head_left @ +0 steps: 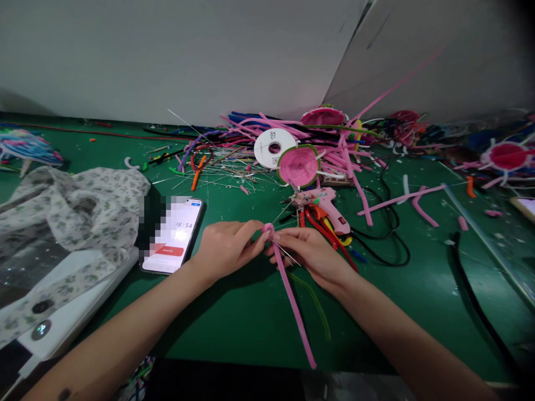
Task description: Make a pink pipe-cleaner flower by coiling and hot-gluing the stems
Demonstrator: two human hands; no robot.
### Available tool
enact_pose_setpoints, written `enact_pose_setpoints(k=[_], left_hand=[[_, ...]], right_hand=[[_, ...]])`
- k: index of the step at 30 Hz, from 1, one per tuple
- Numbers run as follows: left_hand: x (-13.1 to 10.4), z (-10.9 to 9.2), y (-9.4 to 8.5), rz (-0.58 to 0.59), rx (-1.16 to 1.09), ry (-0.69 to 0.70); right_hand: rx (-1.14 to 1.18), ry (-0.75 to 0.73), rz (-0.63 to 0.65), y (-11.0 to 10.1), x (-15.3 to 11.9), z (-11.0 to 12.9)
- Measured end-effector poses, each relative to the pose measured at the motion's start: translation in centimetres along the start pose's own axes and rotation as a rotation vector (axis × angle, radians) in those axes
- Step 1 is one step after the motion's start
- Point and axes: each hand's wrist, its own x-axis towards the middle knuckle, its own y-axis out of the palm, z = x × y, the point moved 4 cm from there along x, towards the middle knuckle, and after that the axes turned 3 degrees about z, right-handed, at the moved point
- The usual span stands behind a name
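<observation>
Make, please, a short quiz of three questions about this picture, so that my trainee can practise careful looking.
1. True or false: the right hand is gripping the glue gun.
2. Choose: which thing is partly hidden behind the round pink piece?
A) the white spool
B) the floral cloth
C) the phone
3. Complete: the left hand and the right hand pinch the upper end of a ____ strip.

Key: 1. False; 2. A; 3. pink.

One pink glue gun (330, 206) had two hands (228, 248) nearer, one white spool (264, 140) beyond, one phone (179, 233) to its left.
</observation>
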Motion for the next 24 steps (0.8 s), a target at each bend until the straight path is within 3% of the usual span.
enact_pose_setpoints(k=[7, 12, 19, 24], left_hand=[[-0.1, 0.0, -0.1, -0.005, 0.003, 0.008], [-0.2, 0.0, 0.1, 0.029, -0.008, -0.011], [-0.2, 0.6, 0.6, 0.214, -0.203, -0.166], [-0.3, 1.5, 0.9, 0.231, -0.275, -0.293]], right_hand=[[-0.004, -0.052, -0.013, -0.1, 0.1, -0.1], [-0.149, -0.179, -0.071, -0.5, 0.1, 0.3], [-0.507, -0.466, -0.292, -1.5, -1.2, 2.8], [-0.653, -0.673, -0.585, -2.8, -4.0, 6.4]])
